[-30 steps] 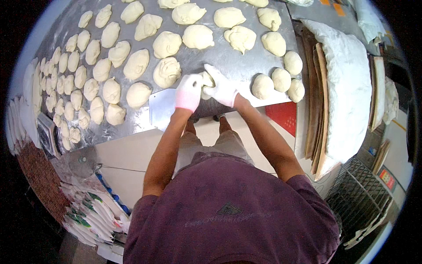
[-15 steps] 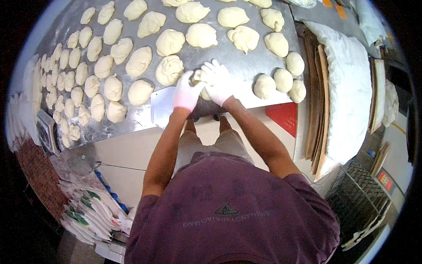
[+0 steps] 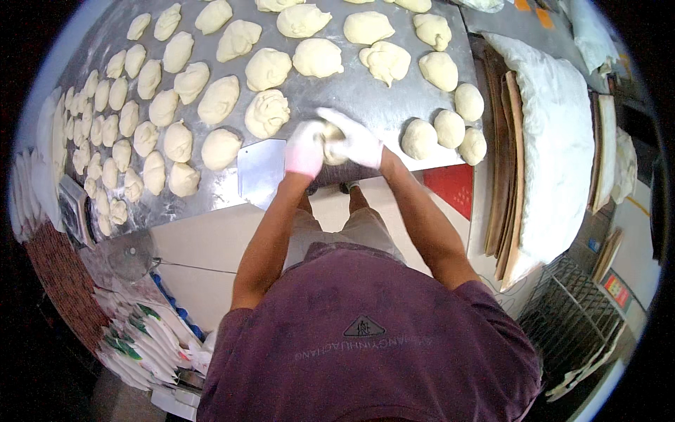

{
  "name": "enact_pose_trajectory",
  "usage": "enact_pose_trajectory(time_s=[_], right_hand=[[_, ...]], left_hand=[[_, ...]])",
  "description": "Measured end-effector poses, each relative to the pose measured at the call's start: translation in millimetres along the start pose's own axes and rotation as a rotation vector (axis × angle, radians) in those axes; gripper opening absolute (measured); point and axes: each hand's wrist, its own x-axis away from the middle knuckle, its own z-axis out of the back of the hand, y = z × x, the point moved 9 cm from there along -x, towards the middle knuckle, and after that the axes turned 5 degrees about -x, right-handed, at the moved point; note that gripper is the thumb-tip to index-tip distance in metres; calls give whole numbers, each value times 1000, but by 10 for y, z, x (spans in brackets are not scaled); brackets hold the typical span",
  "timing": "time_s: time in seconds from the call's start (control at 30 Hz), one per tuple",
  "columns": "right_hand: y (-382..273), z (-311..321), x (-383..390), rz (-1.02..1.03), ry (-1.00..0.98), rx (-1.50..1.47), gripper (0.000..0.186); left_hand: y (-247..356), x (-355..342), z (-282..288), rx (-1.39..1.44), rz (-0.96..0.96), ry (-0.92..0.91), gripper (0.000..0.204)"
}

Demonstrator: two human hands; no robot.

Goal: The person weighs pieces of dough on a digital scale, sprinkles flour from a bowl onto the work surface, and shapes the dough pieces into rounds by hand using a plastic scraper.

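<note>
My left hand, in a white glove with a pink cuff, is wrapped round a pale dough piece at the steel table's near edge. My right hand, also gloved and slightly blurred, curves over the same dough from the other side, partly hiding it. Left of my hands lies a flat metal plate. Beyond them sit rows of rough dough lumps, reaching across to the far left. Several smooth, rounded dough balls rest near the table's right end.
Wooden boards stand on edge at the right beside a white cloth bundle. A red panel shows under the table's right part. Filled white bags are piled at the lower left, and a wire rack is at the lower right.
My hands have kept working on the dough in the same place; since half a second ago my right hand's fingers have shifted down and leftward, curling more over it.
</note>
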Motion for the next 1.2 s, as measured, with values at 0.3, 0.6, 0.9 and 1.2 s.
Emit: enact_pose_trajectory(time_s=[0.3, 0.6, 0.9, 1.2], right_hand=[[86, -18, 8, 117, -1, 305, 49], [-4, 11, 114, 205, 183, 796, 50], [96, 93, 365, 180, 90, 745, 49], [-5, 99, 567, 166, -18, 817, 49]], left_hand=[[-101, 23, -138, 140, 261, -59, 26], [-127, 33, -277, 78, 396, -118, 29], [41, 233, -161, 171, 350, 28, 24], [34, 433, -161, 327, 89, -41, 14]])
